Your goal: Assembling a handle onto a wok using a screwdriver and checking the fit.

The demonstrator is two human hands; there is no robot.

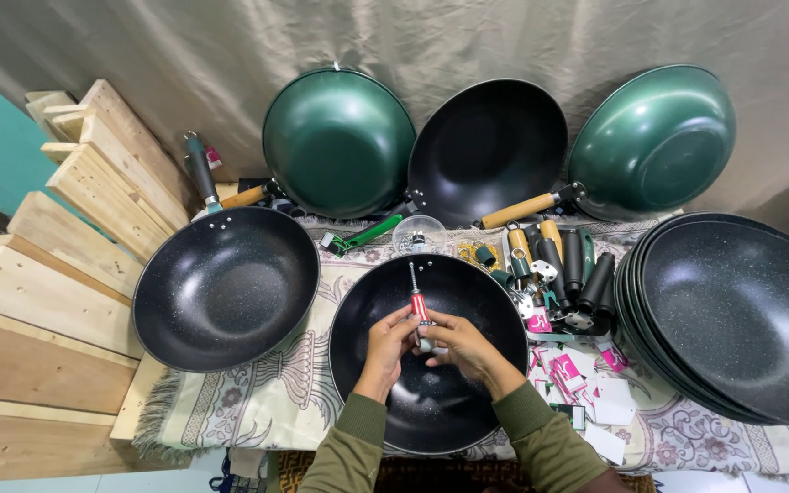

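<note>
- Both hands meet over the middle black wok [431, 402], which sits on the patterned cloth [257, 402] right in front of the person.
- The left hand [389, 345] and the right hand [460, 345] are closed together around a small screwdriver with a red and white handle [419, 310].
- The screwdriver stands nearly upright; its thin metal shaft points away from the person, toward the far rim of the wok, and the tip is close to two small holes in that rim.
- Fingers of both hands wrap the lower end of the handle; whether something small is pinched there too, I cannot tell.
- Both forearms wear olive green sleeves [541, 447].
- To the left lies another black wok with a dark handle [226, 288], resting partly on pale wooden planks [57, 301].
- To the right stands a nested stack of black woks [732, 319].
- Against the hanging backdrop lean a green wok [338, 141], a black wok with a wooden handle [488, 151] and a second green wok [652, 141].
- Between the middle wok and the stack lies a heap of loose handles [563, 265], black and wooden, with pink and white paper tags [570, 372] scattered nearer the person.
- A small clear bowl [417, 233] sits just beyond the middle wok.
</note>
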